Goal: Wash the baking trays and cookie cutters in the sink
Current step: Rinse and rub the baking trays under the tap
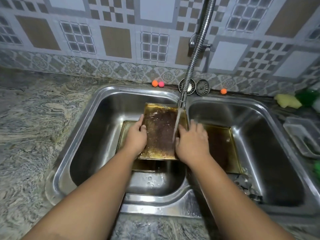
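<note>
A greasy, brown-stained baking tray [161, 129] is tilted up in the left basin of a steel double sink [90, 129]. My left hand [136, 135] grips its left edge, thumb on the inside. My right hand [192, 141] lies with spread fingers on the tray's right side, blurred, where the water stream [177, 123] from the flexible tap [192, 66] lands. Beneath it a second dirty tray [223, 148] lies across the divider between the basins. I can make out no cookie cutters.
Two sink strainers [202, 87] lean on the back ledge among small orange and pink balls [155, 83]. A yellow sponge [287, 100] and green scrubber [308, 97] sit at the right, near a clear plastic container [304, 137]. Granite counter [34, 127] spreads to the left.
</note>
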